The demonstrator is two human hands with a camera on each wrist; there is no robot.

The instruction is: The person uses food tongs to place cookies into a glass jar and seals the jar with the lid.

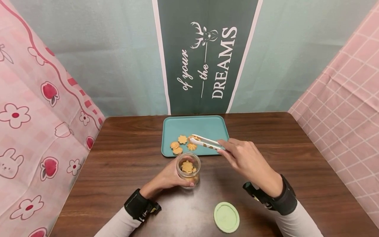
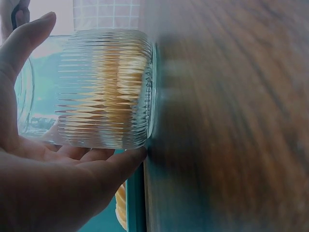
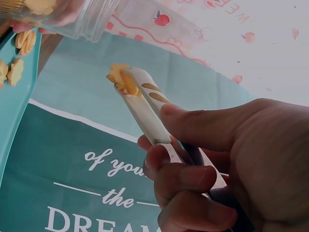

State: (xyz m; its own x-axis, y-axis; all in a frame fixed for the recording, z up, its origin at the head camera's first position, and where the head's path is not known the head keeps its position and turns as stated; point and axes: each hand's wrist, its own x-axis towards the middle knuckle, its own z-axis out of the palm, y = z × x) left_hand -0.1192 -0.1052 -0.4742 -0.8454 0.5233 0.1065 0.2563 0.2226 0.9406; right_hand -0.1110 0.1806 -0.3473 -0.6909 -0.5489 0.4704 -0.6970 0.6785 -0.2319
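My left hand [image 1: 170,174] grips a clear ribbed glass jar [image 2: 104,92] around its side, with the thumb on the near side. The uncovered jar stands at the wooden tabletop with several cookies [image 1: 187,167] inside. In my right hand [image 1: 247,159] is a pair of white tongs [image 1: 207,143] with brown marks, held between thumb and fingers. Their tips pinch a golden flower-shaped cookie [image 3: 118,75], above the tray in the head view. Several more cookies [image 1: 182,140] lie on the teal tray [image 1: 201,123], toward its left and front.
A light green round lid [image 1: 226,217] lies on the wooden table [image 1: 127,141] near its front, right of the jar. Behind the tray hangs a teal curtain [image 1: 127,59] with lettering, and pink patterned cloths [image 1: 29,108] hang at the left and right sides.
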